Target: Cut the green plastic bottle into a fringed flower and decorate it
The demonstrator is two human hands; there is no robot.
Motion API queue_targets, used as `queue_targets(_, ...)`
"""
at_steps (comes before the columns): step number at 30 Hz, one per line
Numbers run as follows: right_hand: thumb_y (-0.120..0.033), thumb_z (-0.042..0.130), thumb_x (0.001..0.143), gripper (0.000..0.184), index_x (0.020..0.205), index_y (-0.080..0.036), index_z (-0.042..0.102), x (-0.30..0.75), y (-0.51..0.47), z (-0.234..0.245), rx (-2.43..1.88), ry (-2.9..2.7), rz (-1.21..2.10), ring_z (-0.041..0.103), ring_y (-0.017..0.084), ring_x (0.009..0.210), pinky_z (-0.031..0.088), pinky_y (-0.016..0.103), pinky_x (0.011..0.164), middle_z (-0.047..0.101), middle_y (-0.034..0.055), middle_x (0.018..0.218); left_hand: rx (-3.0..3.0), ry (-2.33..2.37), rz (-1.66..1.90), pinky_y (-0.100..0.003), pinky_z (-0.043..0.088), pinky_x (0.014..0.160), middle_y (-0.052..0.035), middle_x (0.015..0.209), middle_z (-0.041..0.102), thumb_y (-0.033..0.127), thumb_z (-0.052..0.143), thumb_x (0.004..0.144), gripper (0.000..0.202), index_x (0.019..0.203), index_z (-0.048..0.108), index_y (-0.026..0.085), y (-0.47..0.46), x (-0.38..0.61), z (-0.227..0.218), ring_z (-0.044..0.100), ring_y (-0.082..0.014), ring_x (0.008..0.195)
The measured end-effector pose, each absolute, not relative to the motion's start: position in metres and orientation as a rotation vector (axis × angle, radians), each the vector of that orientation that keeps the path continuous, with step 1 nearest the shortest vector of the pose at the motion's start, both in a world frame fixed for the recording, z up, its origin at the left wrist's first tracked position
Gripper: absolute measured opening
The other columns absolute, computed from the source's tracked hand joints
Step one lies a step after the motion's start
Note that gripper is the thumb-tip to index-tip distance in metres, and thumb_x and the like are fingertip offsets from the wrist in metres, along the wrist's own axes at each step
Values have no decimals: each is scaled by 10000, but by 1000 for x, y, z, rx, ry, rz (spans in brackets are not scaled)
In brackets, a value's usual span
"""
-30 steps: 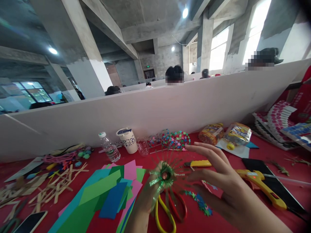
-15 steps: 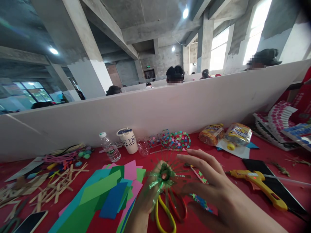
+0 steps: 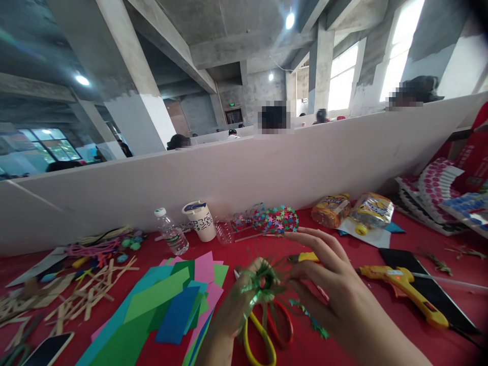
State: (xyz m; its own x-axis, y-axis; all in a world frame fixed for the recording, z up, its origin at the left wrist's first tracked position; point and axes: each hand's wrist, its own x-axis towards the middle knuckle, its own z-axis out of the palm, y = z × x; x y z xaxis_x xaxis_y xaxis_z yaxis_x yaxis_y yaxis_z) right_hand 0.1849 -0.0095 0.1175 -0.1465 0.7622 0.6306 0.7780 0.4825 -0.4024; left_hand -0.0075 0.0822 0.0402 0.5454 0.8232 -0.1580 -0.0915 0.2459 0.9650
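A see-through green plastic piece (image 3: 264, 283), with a round opening and thin cut strips fanning out, looks like a cut bottle top. My left hand (image 3: 238, 300) is closed around it from the left. To its right, my right hand (image 3: 335, 284) has its fingers spread and curved beside the strips; whether a fingertip touches one I cannot tell. Under the piece lie scissors with yellow and red handles (image 3: 263, 345), their blades partly hidden. A string of blue and green stars (image 3: 310, 317) and a yellow-handled cutter (image 3: 308, 256) lie near my right fingers.
Coloured paper sheets (image 3: 148, 310) and wooden sticks (image 3: 91, 290) cover the left. A water bottle (image 3: 173, 234), a paper cup (image 3: 200, 223) and star-filled plastic (image 3: 278, 219) line the white partition (image 3: 229, 173). At right, a yellow glue gun (image 3: 409, 290) lies on a dark tablet-like slab.
My right hand has shifted slightly, its fingers moving right, uncovering more of the cutter and star string. The green piece has tilted a little in my left hand.
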Motion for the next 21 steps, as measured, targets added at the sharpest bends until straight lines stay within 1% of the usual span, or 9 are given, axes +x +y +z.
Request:
queue_targets(3, -137, 486, 896, 136, 828, -226, 563, 187, -7, 117, -1305, -1890, -1, 283, 260, 1311, 394, 478, 1002, 422, 70, 1338, 1164, 764, 656, -353, 434, 858, -75, 1049, 656, 264, 716, 672, 505, 1165, 611, 231, 79, -3, 46, 565, -269, 1034)
queue_targets(6, -147, 488, 894, 132, 807, -222, 553, 186, -7, 120, -1327, -1901, 37, 286, 267, 1311, 386, 485, 1007, 421, 73, 1342, 1166, 743, 628, -355, 397, 880, -60, 985, 662, 193, 729, 621, 480, 1091, 635, 207, 75, 5, 56, 556, -262, 1021)
queue_targets(9, -118, 506, 864, 129, 811, -225, 557, 183, -8, 121, -1315, -1943, 78, 272, 272, 1326, 382, 490, 1016, 428, 69, 1349, 1166, 709, 642, -345, 378, 875, -45, 926, 656, 170, 708, 624, 413, 1030, 640, 191, 73, 10, 64, 542, -252, 1017)
queue_targets(12, -82, 552, 805, 150, 835, -228, 568, 179, -10, 121, -1289, -1971, 85, 287, 274, 1323, 370, 502, 1034, 453, 72, 1341, 1177, 670, 651, -327, 373, 848, -28, 884, 639, 155, 680, 652, 346, 993, 632, 185, 73, 11, 68, 537, -232, 987)
queue_targets(15, -90, 592, 765, 166, 859, -227, 583, 179, -8, 118, -1314, -1980, 97, 281, 284, 1330, 339, 537, 1058, 443, 77, 1364, 1163, 642, 664, -300, 376, 800, -3, 837, 618, 134, 678, 653, 291, 935, 624, 189, 74, 10, 69, 535, -205, 936)
queue_targets(18, -91, 595, 761, 152, 821, -231, 603, 179, -4, 114, -1357, -1978, 112, 261, 287, 1344, 317, 561, 1070, 415, 54, 1396, 1135, 659, 671, -299, 384, 792, 4, 813, 615, 134, 711, 621, 337, 940, 620, 192, 73, 11, 71, 546, -206, 919)
queue_targets(21, -79, 591, 758, 157, 782, -232, 612, 177, -2, 109, -1344, -1960, 74, 278, 294, 1332, 299, 586, 1074, 427, 39, 1384, 1124, 693, 686, -312, 399, 814, 4, 790, 617, 157, 734, 615, 370, 968, 630, 195, 71, 13, 72, 566, -218, 917)
